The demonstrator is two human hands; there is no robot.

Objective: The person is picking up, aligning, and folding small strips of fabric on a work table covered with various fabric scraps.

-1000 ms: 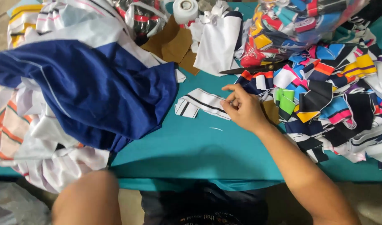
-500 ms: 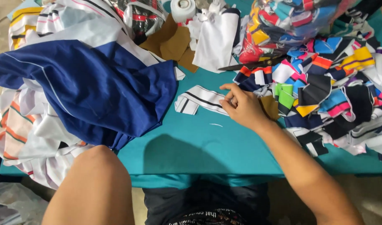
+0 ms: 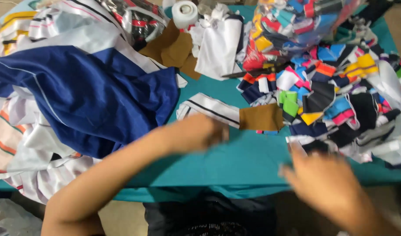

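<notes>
My left hand (image 3: 199, 132) reaches in from the lower left over the teal table (image 3: 253, 161). It is blurred and sits right at the near edge of a white strip of cloth with a dark stripe (image 3: 211, 109). A brown rectangular cloth piece (image 3: 261, 117) lies against the strip's right end. Whether the left hand grips anything is lost in the blur. My right hand (image 3: 325, 183) hovers at the lower right near the table's front edge, fingers apart and holding nothing, just in front of the heap of coloured cloth scraps (image 3: 336, 96).
A big blue garment (image 3: 91, 96) lies over white striped garments (image 3: 17, 144) on the left. At the back are brown cloth pieces (image 3: 176, 48), a white tape roll (image 3: 184, 13), white fabric (image 3: 220, 43) and a clear bag of coloured scraps (image 3: 292, 26).
My right hand has let go of the striped strip and pulled back toward the front edge. My left arm has swung in from below to the strip. The brown piece now lies uncovered.
</notes>
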